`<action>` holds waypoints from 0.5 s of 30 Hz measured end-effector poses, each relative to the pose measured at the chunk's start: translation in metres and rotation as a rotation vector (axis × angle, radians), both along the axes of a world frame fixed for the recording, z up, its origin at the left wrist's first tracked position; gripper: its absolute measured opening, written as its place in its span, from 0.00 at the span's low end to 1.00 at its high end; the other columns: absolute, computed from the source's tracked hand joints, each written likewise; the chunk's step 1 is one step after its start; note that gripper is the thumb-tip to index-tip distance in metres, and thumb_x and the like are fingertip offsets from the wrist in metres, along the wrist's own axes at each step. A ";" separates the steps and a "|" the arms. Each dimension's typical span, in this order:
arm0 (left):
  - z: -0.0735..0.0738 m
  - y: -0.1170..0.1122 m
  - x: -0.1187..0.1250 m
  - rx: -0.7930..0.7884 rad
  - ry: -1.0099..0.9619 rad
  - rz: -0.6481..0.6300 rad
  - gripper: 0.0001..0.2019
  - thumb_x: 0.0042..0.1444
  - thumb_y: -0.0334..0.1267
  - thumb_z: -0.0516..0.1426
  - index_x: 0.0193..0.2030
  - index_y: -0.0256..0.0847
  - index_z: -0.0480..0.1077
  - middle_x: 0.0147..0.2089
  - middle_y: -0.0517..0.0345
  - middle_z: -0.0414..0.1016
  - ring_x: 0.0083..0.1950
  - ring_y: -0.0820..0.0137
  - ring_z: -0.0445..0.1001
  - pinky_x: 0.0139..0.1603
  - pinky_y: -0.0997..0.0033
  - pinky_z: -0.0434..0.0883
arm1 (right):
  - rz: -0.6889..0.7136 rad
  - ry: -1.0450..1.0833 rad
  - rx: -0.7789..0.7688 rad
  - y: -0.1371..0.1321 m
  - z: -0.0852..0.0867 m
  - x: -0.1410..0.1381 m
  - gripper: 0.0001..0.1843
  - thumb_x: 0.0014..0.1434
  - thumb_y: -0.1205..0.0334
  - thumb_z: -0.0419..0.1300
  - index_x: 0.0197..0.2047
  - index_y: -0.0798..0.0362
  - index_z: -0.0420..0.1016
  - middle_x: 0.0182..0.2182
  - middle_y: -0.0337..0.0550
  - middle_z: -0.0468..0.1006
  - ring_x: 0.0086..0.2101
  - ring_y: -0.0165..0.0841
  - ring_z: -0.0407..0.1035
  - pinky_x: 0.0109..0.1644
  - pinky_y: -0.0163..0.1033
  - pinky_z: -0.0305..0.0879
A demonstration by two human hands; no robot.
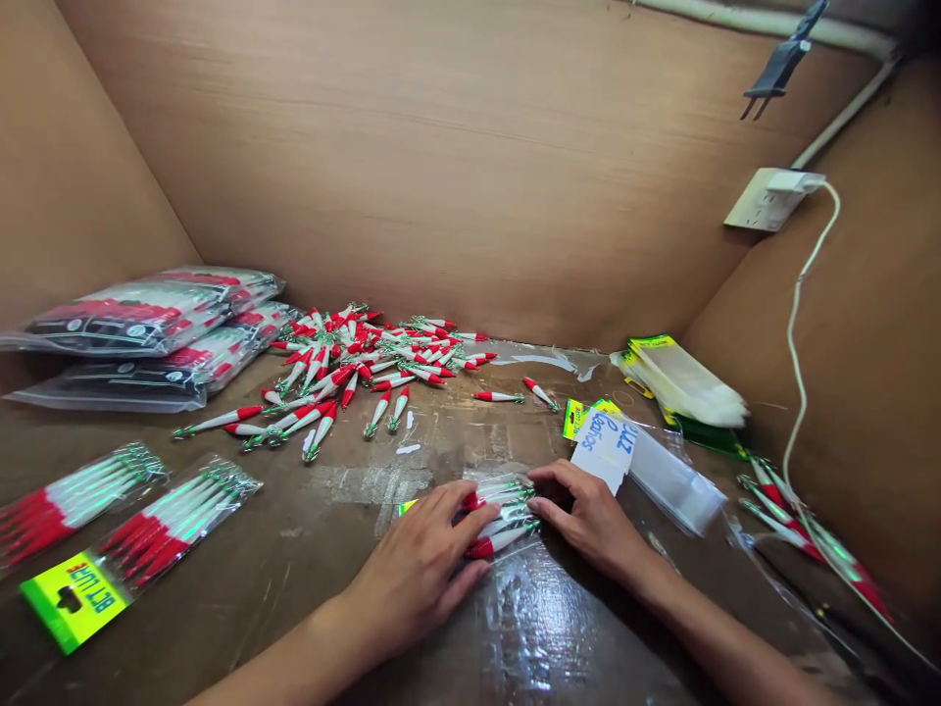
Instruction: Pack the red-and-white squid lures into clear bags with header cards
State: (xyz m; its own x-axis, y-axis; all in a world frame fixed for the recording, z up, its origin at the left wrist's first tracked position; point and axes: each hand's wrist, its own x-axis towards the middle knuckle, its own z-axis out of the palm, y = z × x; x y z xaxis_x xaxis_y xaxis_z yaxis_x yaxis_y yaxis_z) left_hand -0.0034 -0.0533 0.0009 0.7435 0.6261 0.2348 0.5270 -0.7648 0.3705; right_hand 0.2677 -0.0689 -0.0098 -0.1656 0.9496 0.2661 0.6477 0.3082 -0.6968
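- Brown boards [441,176] stand behind and on both sides of a dark table [242,588].
- Left hand [426,549]: fingers bent and slightly spread over the red ends of lures [504,540] in a clear packet [515,520]; whether they pinch the plastic, I cannot tell.
- Right hand [595,515]: thumb and forefinger a little apart at the hook ends; a firm pinch cannot be made out.
- That packet lies on the table between the hands, its lures side by side.
- Just beyond the right hand, a white label [604,451] rests near flat clear bags [676,480].
- Two filled packets [180,525] at the left look done, the one at the fingers looks nearly so, and many loose lures [368,353] remain unpacked.
- Loose lures and the back board limit reach at the rear; a white cord [798,314] and more bags [683,378] crowd the right. Widest room for moving seems to be between the filled packets and the left forearm.
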 end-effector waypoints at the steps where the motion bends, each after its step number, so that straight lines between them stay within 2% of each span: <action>1: 0.000 0.000 0.000 -0.002 -0.006 -0.008 0.25 0.62 0.40 0.58 0.66 0.54 0.62 0.67 0.49 0.62 0.64 0.52 0.65 0.62 0.47 0.68 | -0.003 -0.002 0.006 0.000 0.000 0.000 0.11 0.63 0.57 0.62 0.48 0.49 0.78 0.40 0.45 0.79 0.38 0.37 0.72 0.44 0.41 0.67; 8: -0.002 0.002 0.000 0.007 -0.024 -0.033 0.22 0.62 0.39 0.59 0.63 0.55 0.66 0.68 0.51 0.60 0.66 0.52 0.63 0.62 0.46 0.69 | -0.017 -0.028 0.043 0.000 -0.003 -0.001 0.09 0.65 0.57 0.60 0.45 0.49 0.80 0.38 0.45 0.79 0.38 0.37 0.73 0.44 0.41 0.67; 15: -0.003 0.002 -0.002 -0.025 -0.036 -0.030 0.25 0.61 0.39 0.59 0.65 0.49 0.62 0.69 0.47 0.59 0.67 0.53 0.62 0.65 0.46 0.67 | 0.037 0.006 0.016 0.001 -0.002 0.005 0.12 0.64 0.58 0.61 0.49 0.49 0.78 0.40 0.45 0.80 0.39 0.37 0.73 0.45 0.41 0.68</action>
State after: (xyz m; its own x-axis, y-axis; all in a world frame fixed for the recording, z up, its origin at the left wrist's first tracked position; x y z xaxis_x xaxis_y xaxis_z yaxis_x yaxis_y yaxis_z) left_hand -0.0053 -0.0518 -0.0023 0.7534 0.6098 0.2459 0.4902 -0.7702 0.4081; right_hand 0.2725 -0.0682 -0.0114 -0.1988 0.9384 0.2826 0.6315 0.3431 -0.6954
